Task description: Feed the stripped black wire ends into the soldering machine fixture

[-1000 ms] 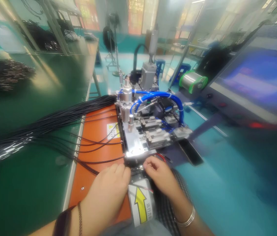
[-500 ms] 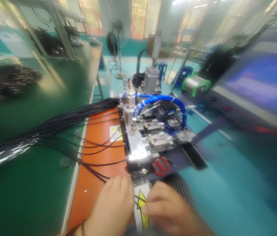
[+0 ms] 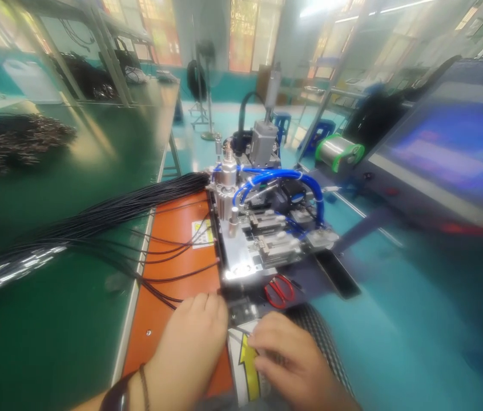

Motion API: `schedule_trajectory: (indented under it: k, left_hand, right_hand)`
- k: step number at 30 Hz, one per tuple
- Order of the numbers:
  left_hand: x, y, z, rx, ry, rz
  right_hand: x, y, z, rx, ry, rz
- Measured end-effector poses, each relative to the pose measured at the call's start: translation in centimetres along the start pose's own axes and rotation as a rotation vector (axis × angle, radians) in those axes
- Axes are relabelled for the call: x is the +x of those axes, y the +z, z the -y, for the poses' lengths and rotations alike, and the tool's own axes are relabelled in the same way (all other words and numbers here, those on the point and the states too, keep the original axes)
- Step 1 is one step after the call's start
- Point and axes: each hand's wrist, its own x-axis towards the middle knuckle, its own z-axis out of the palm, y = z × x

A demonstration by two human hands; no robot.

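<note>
My left hand [image 3: 198, 337] is closed over the front edge of the orange panel, gripping black cable [image 3: 166, 298] that runs in from the left; its fingertips are hidden. My right hand [image 3: 288, 357] is to its right, over a white label with a yellow arrow [image 3: 249, 365]. Its thumb and curled fingers stand apart, and nothing shows clearly between them. A thin dark strand, too blurred to name surely, crosses the label between the hands. Ahead stands a metal machine [image 3: 241, 257] with blue air tubes [image 3: 284, 173].
A thick bundle of black cables [image 3: 117, 208] crosses the green table [image 3: 31, 342] onto the orange panel [image 3: 168, 228]. Red-handled cutters [image 3: 279, 292] lie before the machine. At right are a wire spool with green flanges [image 3: 339, 151] and a lit screen [image 3: 459, 148].
My left hand has shifted slightly left and away from me, with the cable. The right hand's thumb and fingers have parted from their pinch on the dark strand.
</note>
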Motion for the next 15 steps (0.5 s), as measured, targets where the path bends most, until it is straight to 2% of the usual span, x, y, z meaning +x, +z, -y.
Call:
schedule_trajectory:
  k: [4,8,10,15]
  left_hand:
    - [0.8,-0.2,1.1,-0.095,-0.028,-0.048]
    - [0.7,-0.3,1.1,-0.391,0.230,-0.135]
    - [0.6,-0.1,0.9,-0.519,0.302,-0.173]
    - [0.6,0.8,0.6,-0.520,0.271,-0.224]
  right_hand:
    - [0.2,0.6,-0.5,0.016,0.107,-0.134]
    - [0.2,0.9,-0.9,0.033,0.086,-0.186]
    - [0.1,0.9,-1.0,0.037,0.096,-0.192]
    - [-0.1,1.1,-1.1,-0.054,0.206,-0.347]
